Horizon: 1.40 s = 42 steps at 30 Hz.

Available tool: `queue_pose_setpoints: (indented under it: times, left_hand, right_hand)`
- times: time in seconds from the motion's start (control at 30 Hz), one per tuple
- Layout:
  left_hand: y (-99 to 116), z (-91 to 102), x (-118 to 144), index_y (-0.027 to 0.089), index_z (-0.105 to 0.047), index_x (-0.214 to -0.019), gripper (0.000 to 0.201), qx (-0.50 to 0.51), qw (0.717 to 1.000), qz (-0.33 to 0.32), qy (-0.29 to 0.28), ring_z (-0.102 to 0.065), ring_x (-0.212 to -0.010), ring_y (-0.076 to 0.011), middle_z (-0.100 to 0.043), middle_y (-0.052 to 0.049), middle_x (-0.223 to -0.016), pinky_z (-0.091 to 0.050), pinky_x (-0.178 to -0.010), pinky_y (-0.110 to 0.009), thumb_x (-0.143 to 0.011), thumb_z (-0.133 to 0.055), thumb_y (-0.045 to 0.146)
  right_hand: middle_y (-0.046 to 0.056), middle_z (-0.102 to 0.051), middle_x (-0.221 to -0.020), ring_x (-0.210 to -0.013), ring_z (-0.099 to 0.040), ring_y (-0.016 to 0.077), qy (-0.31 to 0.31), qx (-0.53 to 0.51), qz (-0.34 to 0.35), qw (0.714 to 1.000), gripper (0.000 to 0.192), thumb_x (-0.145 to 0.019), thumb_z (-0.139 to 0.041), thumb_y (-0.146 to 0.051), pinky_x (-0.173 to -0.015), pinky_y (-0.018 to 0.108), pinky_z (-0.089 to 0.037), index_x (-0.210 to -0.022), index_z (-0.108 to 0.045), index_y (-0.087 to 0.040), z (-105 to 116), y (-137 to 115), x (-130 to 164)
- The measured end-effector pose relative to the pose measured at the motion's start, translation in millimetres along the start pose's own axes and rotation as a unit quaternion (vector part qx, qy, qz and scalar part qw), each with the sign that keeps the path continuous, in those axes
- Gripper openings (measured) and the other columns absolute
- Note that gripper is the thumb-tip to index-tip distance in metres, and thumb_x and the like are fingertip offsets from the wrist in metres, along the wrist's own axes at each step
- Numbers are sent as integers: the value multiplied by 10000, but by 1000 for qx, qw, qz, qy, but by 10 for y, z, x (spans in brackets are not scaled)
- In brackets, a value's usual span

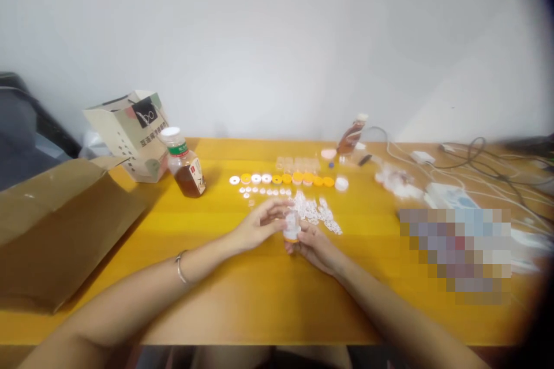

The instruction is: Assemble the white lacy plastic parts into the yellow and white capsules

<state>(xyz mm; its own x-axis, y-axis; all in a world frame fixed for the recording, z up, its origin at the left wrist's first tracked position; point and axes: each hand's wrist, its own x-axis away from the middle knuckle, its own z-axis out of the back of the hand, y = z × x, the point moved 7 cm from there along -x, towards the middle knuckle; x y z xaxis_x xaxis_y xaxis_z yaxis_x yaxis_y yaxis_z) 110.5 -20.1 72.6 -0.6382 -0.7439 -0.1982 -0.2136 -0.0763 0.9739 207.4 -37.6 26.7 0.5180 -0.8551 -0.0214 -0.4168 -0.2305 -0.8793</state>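
Observation:
Both hands meet over the middle of the yellow table [259, 294]. My right hand [318, 248] holds a small clear bottle with an orange base [291, 228] from below. My left hand [262, 223], with a thin bracelet on its wrist, has its fingers on the bottle's white top. Just behind the hands lies a heap of small white parts [315, 211]. Farther back runs a row of white and orange round caps [285, 179], with a shorter row of tiny white discs [265, 191] in front of it.
A tea bottle with a white cap [185, 165] and a printed paper bag [132, 130] stand at the back left, beside a brown cardboard box [52, 225]. A tilted brown bottle [351, 135], white cables [437, 176] and a blurred patch are at the right.

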Motion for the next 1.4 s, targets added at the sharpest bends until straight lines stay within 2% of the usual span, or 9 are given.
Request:
queue_pose_setpoints:
  times: [0.1, 0.27, 0.43, 0.53, 0.67, 0.87, 1.1, 1.23, 1.4]
  left_hand:
    - [1, -6, 6, 207, -464, -1179, 376, 26, 1000, 1, -17, -499, -1049, -210, -523, -102, -1153, -393, -870, -327, -829, -541, 319]
    - [-55, 92, 11, 196, -492, -1080, 391, -6, 995, -40, 87, -526, -932, -172, -547, -65, -1007, -426, -764, -258, -736, -663, 269]
    - [-131, -54, 54, 204, -393, -1222, 412, 56, 997, -28, 51, -561, -878, -174, -565, -102, -1079, -433, -772, -302, -846, -515, 324]
    - [-154, -63, 98, 203, -432, -1191, 397, 25, 993, -33, 114, -516, -982, -182, -534, -94, -1121, -414, -823, -286, -826, -547, 307]
    - [-224, -78, 154, 188, -484, -1055, 391, -9, 979, -41, 198, -530, -865, -145, -546, -39, -954, -428, -752, -240, -720, -673, 256]
    - [-261, -214, 209, 188, -438, -1085, 361, 17, 990, -42, 131, -550, -728, -117, -562, -39, -914, -437, -672, -239, -779, -613, 264]
    - [-264, -218, 272, 200, -350, -1261, 501, 81, 997, -1, -8, -581, -735, -161, -556, -140, -1118, -441, -715, -337, -816, -558, 299]
    - [-268, -66, 273, 185, -428, -1190, 497, 35, 999, -28, 14, -521, -1013, -218, -524, -132, -1169, -388, -865, -337, -769, -621, 363]
    - [-300, 10, 253, 166, -490, -991, 360, 0, 998, -41, 52, -566, -902, -161, -606, -67, -973, -415, -793, -268, -734, -662, 350]
  right_hand:
    - [21, -644, -662, -587, -578, 111, 13, 17, 2, 1000, 239, -689, -700, -349, -584, 224, -444, -809, -646, -150, -21, -11, -10]
    - [12, -645, -679, -604, -574, 103, 26, 27, 8, 999, 196, -700, -692, -315, -613, 229, -440, -810, -649, -159, -37, 0, -1]
    - [15, -646, -672, -602, -578, 112, 35, 23, 11, 999, 235, -709, -677, -337, -632, 246, -444, -861, -642, -160, -22, 16, 45]
    - [12, -645, -692, -620, -582, 114, 42, 13, 23, 999, 235, -715, -674, -325, -648, 249, -447, -888, -637, -171, -21, -1, 63]
    - [12, -642, -708, -641, -586, 115, 31, 1, 22, 999, 193, -716, -676, -311, -656, 252, -450, -839, -638, -167, -27, 11, 94]
    - [7, -655, -694, -629, -587, 107, 10, 18, 7, 1000, 186, -710, -684, -299, -656, 242, -440, -831, -644, -163, -13, 82, 215]
    - [28, -676, -735, -664, -605, 114, -14, 0, -4, 1000, 208, -733, -660, -335, -690, 264, -445, -848, -640, -163, -90, 156, 217]
    - [18, -669, -731, -683, -603, 110, -8, 9, 20, 1000, 208, -734, -661, -333, -708, 256, -441, -850, -644, -162, -77, 151, 128]
    - [9, -667, -749, -694, -602, 109, -16, 35, 33, 999, 208, -729, -668, -315, -703, 250, -439, -880, -643, -173, -84, 159, 89]
